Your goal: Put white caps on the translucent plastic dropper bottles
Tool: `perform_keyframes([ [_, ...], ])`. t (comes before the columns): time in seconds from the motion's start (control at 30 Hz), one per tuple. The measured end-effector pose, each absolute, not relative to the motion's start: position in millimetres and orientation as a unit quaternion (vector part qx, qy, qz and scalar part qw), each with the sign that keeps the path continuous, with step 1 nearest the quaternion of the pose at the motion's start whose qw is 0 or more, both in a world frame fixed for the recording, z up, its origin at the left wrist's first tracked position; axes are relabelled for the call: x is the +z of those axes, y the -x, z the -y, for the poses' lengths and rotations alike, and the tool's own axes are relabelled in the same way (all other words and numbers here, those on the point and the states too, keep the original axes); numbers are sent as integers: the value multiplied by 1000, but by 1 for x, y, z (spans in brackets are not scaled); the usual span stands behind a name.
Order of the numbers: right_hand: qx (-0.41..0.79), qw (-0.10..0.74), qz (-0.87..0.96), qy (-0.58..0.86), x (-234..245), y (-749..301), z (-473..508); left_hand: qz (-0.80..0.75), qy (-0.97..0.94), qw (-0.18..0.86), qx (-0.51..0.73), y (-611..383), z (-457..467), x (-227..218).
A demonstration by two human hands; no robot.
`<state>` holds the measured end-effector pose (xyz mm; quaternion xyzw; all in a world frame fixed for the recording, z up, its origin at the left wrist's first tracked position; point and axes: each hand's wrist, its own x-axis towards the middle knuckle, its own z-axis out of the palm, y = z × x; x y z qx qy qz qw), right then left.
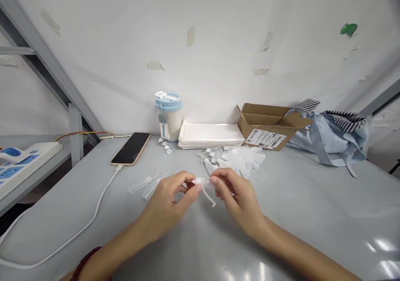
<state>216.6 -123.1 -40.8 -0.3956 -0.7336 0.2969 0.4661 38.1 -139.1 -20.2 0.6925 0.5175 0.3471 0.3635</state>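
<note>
Between my two hands, just above the table, is a small translucent plastic tube with a white tip and a thin strap that dangles from it. My left hand pinches the white tip end between thumb and fingers. On the other side, my right hand has its thumb and fingers closed on the clear body, most of which they hide. Several similar tubes lie to the left of my left hand. A heap of such tubes lies beyond my right hand. Several small white caps sit near the cup.
At the back stand a blue-lidded cup, a stack of white sheets, an open cardboard box and a light blue bag. A phone with a white cable lies left, near a power strip.
</note>
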Motion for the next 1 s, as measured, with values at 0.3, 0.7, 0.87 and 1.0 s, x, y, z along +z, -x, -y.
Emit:
perform_keyframes([
  [0.3, 110, 485, 820, 283, -42, -217, 119, -464, -735, 283, 405, -36, 137, -22],
  [0.7, 165, 508, 792, 295, -40, -217, 119, -470, -678, 472, 311, -28, 130, -21],
  [0.87, 196, 509, 791, 277, -36, -218, 121, -458, -664, 497, 319, -25, 128, -22],
  [1.0, 209, 513, 789, 268, -34, -220, 121, -430, -662, 522, 321, -24, 129, -22],
])
